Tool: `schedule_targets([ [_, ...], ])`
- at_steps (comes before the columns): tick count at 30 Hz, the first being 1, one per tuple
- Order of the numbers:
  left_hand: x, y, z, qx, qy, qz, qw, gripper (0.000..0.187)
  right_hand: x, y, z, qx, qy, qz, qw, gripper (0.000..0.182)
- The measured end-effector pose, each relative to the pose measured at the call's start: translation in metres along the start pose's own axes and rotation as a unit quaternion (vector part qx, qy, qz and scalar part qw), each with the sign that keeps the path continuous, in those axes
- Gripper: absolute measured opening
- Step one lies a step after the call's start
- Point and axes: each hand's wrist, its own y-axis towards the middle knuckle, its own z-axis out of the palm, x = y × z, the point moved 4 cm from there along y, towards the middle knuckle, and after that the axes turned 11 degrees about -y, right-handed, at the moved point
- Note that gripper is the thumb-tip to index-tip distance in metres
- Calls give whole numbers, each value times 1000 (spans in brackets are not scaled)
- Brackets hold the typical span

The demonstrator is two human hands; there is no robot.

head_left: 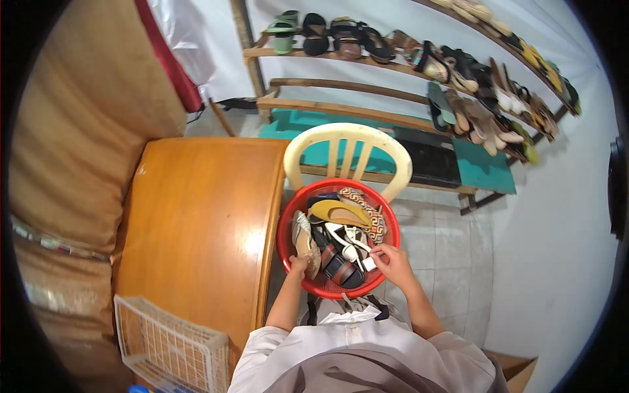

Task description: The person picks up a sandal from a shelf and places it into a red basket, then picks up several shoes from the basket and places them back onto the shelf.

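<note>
A red basket (283,243) full of shoes rests on a cream plastic chair (386,144). My left hand (299,263) is closed on the heel end of a silvery shoe (303,234) at the basket's left side. At the right side, my right hand (389,261) pinches a white strappy sandal (354,251). Between the hands lies a black sandal with brown bands (342,270). A yellow flat shoe (331,211) lies farther back, beside something with a red and white pattern (375,226).
A wooden table (203,223) stands on the left, with a white wire basket (171,344) at its near end. Behind the chair is a wooden rack (347,106) with rows of shoes, above a green bench (485,164). A brown curtain (72,131) hangs at far left.
</note>
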Motion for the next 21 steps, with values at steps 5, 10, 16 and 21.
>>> schedule_targets([
  [5, 42, 40, 8, 30, -34, -84, 995, 89, 0, -28, -7, -78, -12, 78, 994, 11],
  [10, 29, 26, 15, 94, -31, -129, 987, 68, 1, -62, -9, -135, -31, 138, 981, 11],
  [16, 32, 43, 12, 148, -68, -133, 978, 55, 1, -84, 3, -161, -23, 169, 972, 10],
  [21, 0, 7, 8, 164, -138, -174, 961, 42, 17, -89, 5, -174, -20, 172, 969, 10],
])
